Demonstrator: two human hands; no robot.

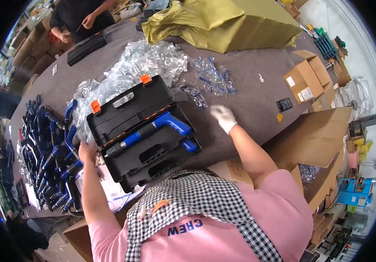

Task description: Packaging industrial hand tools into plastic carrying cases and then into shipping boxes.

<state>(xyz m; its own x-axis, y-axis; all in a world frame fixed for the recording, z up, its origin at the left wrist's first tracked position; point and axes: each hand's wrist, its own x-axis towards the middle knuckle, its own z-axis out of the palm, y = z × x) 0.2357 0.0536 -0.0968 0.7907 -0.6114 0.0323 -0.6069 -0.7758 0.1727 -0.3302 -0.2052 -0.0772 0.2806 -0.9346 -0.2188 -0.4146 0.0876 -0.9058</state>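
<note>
An open black plastic case (164, 158) with orange latches lies in front of me, its lid tipped back on the far side. In it rests a blue and black pistol-grip tool (142, 134), and a smaller blue piece (190, 145) sits near its right end. My left hand (87, 153), bare, is at the case's left edge, beside a heap of similar blue and black tools (48, 153); its fingers are too unclear to read. Over the table to the right of the case, my white-gloved right hand (223, 117) has its fingers stretched out, with nothing seen in it. Small clear bags (195, 95) lie just beyond it.
Crumpled clear plastic bags (131, 65) spread behind the case, more blue-edged packets (214, 75) to their right. A yellow-wrapped box (258, 30) stands far back. Cardboard boxes (308, 83) are on the right. Across the table, a person (81, 19) stands by another black case (87, 48).
</note>
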